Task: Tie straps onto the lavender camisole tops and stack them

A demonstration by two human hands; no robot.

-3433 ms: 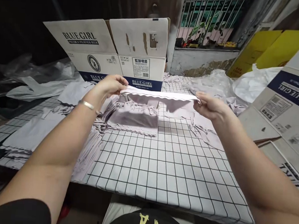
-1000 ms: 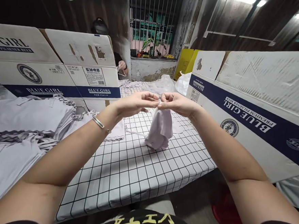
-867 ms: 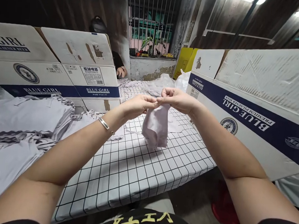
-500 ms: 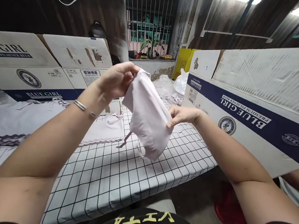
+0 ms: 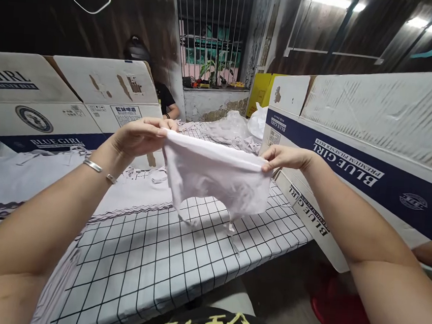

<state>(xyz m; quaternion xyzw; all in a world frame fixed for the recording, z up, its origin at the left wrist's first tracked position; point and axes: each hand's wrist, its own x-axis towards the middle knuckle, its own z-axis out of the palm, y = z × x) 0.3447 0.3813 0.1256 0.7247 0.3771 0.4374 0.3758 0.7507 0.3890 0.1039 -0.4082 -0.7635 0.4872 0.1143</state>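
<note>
A pale pink strappy top [image 5: 215, 174] hangs upside down between my two hands, its straight hem stretched taut across the top. My left hand [image 5: 142, 133] is closed on one end of that hem, thumb against fingers. The other end is pinched by my right hand [image 5: 285, 158]. The lower edge of the top curves inward, and thin strips dangle from it just over the checked tablecloth [image 5: 150, 261]. Left of the top lies a stack of similar pale pink pieces [image 5: 132, 198] with wavy dark-edged layers.
Large white and blue cartons stand at the left [image 5: 71, 122] and the right [image 5: 368, 143]. Clear plastic bags [image 5: 229, 126] lie at the table's far end. Behind the left carton shows another person's arm [image 5: 173, 110]. A red stool [image 5: 339, 309] is on the floor at right.
The top has gone from hanging slanted and bunched to spread wide and nearly level. My left hand moved left and down; my right hand moved slightly right.
</note>
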